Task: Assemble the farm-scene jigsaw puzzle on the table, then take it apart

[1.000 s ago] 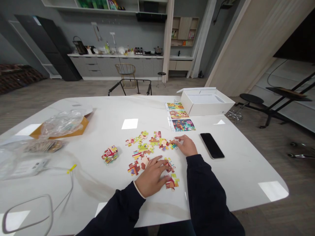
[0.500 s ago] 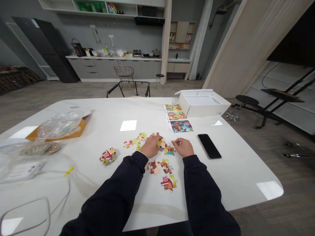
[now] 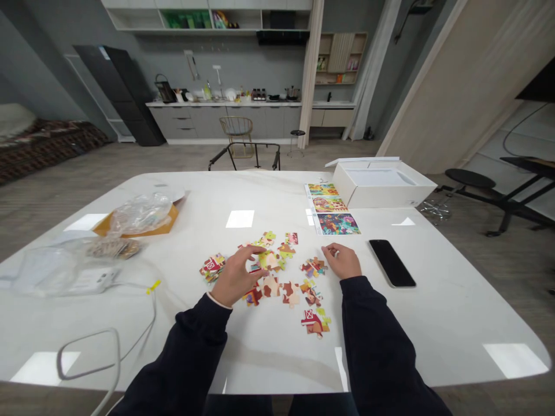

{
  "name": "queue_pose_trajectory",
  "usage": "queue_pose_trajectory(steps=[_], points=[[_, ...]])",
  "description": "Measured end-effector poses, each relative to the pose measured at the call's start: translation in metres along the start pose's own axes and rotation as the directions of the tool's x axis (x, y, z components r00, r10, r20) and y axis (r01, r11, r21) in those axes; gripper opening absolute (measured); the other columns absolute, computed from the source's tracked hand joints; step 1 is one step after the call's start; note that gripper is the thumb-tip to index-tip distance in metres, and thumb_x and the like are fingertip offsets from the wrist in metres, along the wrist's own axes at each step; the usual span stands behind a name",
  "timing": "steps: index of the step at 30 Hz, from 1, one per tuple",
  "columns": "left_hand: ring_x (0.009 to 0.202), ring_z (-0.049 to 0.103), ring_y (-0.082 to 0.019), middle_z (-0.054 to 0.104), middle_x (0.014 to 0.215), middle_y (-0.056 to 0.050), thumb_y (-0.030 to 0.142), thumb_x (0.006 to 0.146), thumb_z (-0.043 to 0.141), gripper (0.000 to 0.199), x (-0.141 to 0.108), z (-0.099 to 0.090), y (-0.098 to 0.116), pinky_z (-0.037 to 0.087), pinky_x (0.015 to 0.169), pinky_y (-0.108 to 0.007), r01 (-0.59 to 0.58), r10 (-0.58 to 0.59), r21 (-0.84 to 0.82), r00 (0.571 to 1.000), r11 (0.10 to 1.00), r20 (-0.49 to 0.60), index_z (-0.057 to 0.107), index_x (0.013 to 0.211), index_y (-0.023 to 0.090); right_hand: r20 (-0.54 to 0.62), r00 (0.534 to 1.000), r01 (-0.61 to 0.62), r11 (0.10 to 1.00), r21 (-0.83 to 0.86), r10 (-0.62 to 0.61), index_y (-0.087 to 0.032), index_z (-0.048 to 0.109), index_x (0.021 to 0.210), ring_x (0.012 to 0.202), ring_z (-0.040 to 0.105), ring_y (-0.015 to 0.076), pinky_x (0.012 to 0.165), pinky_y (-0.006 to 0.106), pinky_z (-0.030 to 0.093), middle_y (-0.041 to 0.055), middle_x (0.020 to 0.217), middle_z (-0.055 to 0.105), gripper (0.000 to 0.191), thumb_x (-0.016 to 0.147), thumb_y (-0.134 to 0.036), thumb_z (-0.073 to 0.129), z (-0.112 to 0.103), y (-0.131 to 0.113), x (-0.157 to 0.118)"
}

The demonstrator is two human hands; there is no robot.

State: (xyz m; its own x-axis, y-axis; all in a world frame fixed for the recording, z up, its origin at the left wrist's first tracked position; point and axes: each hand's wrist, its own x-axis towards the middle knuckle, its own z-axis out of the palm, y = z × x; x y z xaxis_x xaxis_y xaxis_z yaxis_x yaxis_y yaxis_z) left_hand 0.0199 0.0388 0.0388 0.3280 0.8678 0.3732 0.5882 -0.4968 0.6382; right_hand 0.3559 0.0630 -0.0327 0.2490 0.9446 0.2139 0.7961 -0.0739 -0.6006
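While my left hand (image 3: 237, 276) spreads open over the jigsaw pieces (image 3: 269, 286) at lower centre of the bench (image 3: 433, 329), my right hand (image 3: 342, 261) curls beside them, whether pinching anything unclear. A light touch leaves neighbouring pieces undisturbed.

Your sleeves (image 3: 377, 341) are matt dark cloth. The puzzle pieces (image 3: 291, 294) are matt printed card on a smooth, glossy white surface (image 3: 277, 358); your phone (image 3: 392, 263) is shiny black glass, the bag (image 3: 141, 212) crinkled clear plastic.
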Motion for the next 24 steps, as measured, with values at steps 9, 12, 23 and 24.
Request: queue_pose_trajectory(steps=[9, 12, 23, 24], points=[[0.089, 0.069, -0.021, 0.073, 0.117, -0.006, 0.034, 0.081, 0.077, 0.038, -0.024, -0.043, -0.034, 0.059, 0.089, -0.042, 0.157, -0.132, 0.12, 0.972, 0.98, -0.195, 0.065, 0.116, 0.024, -0.023, 0.999, -0.029, 0.999, -0.023, 0.029, -0.024, 0.072, 0.078, 0.062, 0.062, 0.0206, 0.06, 0.03, 0.036, 0.0016, 0.066, 0.069, 0.036, 0.086, -0.056, 0.056, 0.004, 0.003, 0.0], [0.085, 0.069, -0.023, 0.074, 0.11, -0.006, 0.045, 0.081, 0.076, 0.035, -0.027, -0.057, -0.058, 0.06, 0.084, -0.042, 0.288, -0.216, 0.156, 0.905, 0.945, -0.367, 0.068, 0.108, 0.023, -0.032, 0.999, -0.014, 1.0, -0.016, 0.014, -0.024, 0.071, 0.077, 0.059, 0.06, 0.02, 0.058, 0.03, 0.036, 0.002, 0.064, 0.068, 0.037, 0.087, -0.056, 0.055, 0.004, 0.004, 0.0], [0.112, 0.063, -0.031, 0.068, 0.118, -0.011, 0.041, 0.085, 0.073, 0.023, -0.041, -0.054, -0.066, 0.047, 0.105, -0.054, 0.206, -0.11, 0.329, 0.952, 0.922, -0.287, 0.072, 0.1, 0.024, -0.023, 0.999, -0.028, 0.999, -0.03, 0.028, -0.025, 0.073, 0.08, 0.063, 0.063, 0.0204, 0.06, 0.029, 0.036, 0.0015, 0.068, 0.071, 0.034, 0.088, -0.053, 0.056, 0.002, 0.001, 0.0], [0.113, 0.063, -0.03, 0.067, 0.119, -0.01, 0.039, 0.087, 0.071, 0.022, -0.037, -0.046, -0.051, 0.048, 0.105, -0.052, 0.178, -0.091, 0.296, 0.955, 0.938, -0.283, 0.07, 0.103, 0.025, -0.023, 0.999, -0.025, 0.999, -0.033, 0.025, -0.025, 0.073, 0.079, 0.064, 0.063, 0.0203, 0.06, 0.029, 0.036, 0.0014, 0.068, 0.071, 0.034, 0.089, -0.053, 0.056, 0.002, 0.0, 0.0]])
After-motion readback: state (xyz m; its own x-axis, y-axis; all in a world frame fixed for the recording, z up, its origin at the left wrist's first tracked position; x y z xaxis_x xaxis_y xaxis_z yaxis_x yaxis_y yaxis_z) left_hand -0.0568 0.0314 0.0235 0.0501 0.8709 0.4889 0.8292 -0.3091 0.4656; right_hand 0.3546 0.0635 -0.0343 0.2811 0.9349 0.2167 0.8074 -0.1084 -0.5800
